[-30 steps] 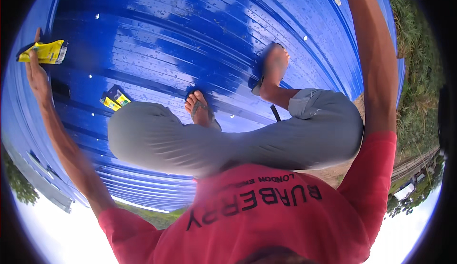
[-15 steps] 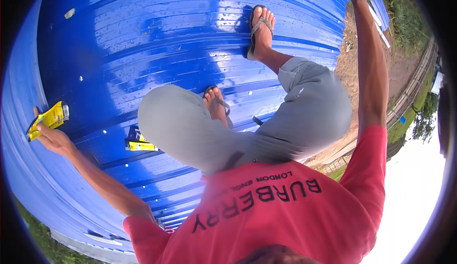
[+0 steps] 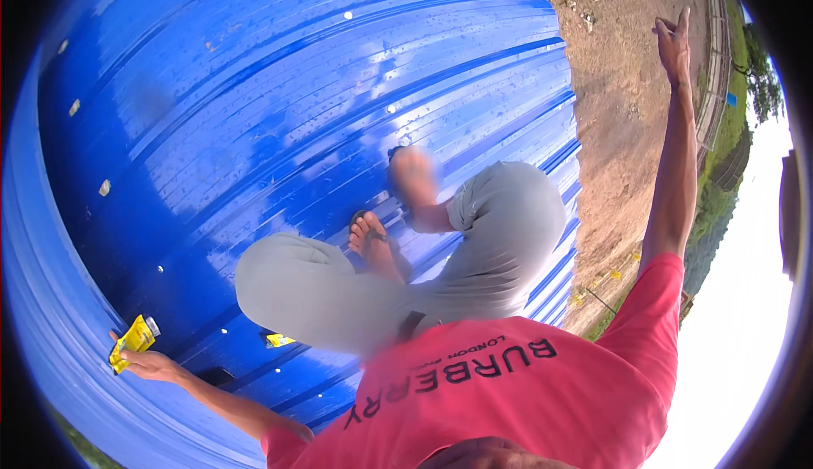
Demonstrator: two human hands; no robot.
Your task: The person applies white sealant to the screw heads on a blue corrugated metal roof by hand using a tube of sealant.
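Note:
At the far left, beside the raised blue edge of the roof, my left hand (image 3: 151, 366) is closed around a yellow packet (image 3: 133, 346) with dark print and a silvery end. What is inside the packet does not show. My right hand (image 3: 675, 52) is stretched out at the upper right, beyond the roof's edge, with fingers apart and nothing in it. A second yellow packet (image 3: 278, 339) lies on the blue metal roof (image 3: 254, 122), partly hidden behind my left knee.
Wet ribs and several white-topped fasteners mark the roofing under my sandalled feet (image 3: 371, 236). Past its jagged right edge lies brown bare ground (image 3: 622, 130) far below, with a fence line (image 3: 716, 63) and greenery. A blue upright panel (image 3: 38, 300) bounds the left side.
My right foot has stepped back nearer my left foot, blurred by motion. My right hand has come fully into view. The packet in my left hand now appears lower in the picture.

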